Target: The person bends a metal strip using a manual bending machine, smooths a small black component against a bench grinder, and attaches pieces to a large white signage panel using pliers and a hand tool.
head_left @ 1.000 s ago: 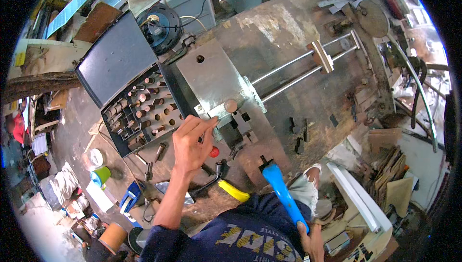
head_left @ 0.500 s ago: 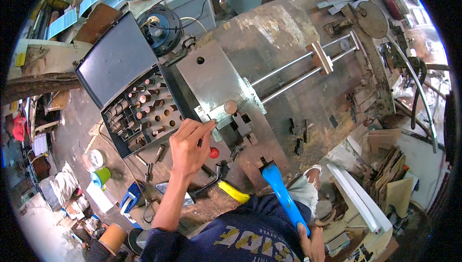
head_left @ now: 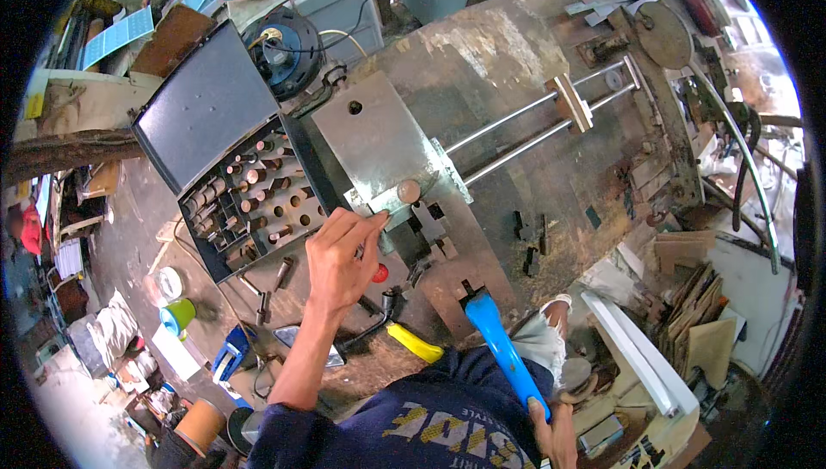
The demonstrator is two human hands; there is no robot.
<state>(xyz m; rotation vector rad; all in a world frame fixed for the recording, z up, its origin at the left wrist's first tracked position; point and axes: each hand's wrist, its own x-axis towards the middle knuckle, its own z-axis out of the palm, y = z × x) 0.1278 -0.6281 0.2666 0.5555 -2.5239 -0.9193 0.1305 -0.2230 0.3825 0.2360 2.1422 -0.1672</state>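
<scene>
My left hand (head_left: 342,249) is closed in a pinch at the near left end of a bench-mounted metal fixture (head_left: 379,142). Its fingertips meet the fixture's pale block; what they hold, if anything, is hidden. Just below the fingers a red ball knob (head_left: 379,273) shows. My right hand (head_left: 555,435), at the lower right, is wrapped round the free end of a long blue lever handle (head_left: 503,353). The other end of that handle joins a dark metal stub on the fixture's base plate (head_left: 447,293). Two steel rods (head_left: 508,138) with a sliding stop run from the fixture to the right.
An open dark metal case (head_left: 211,112) of cylindrical punches stands left of the fixture. Loose metal pieces (head_left: 284,271), a yellow-handled tool (head_left: 415,344) and a green cup (head_left: 179,317) lie nearby. Dark blocks (head_left: 529,237) sit on the bench, with wood scraps (head_left: 697,331) at right.
</scene>
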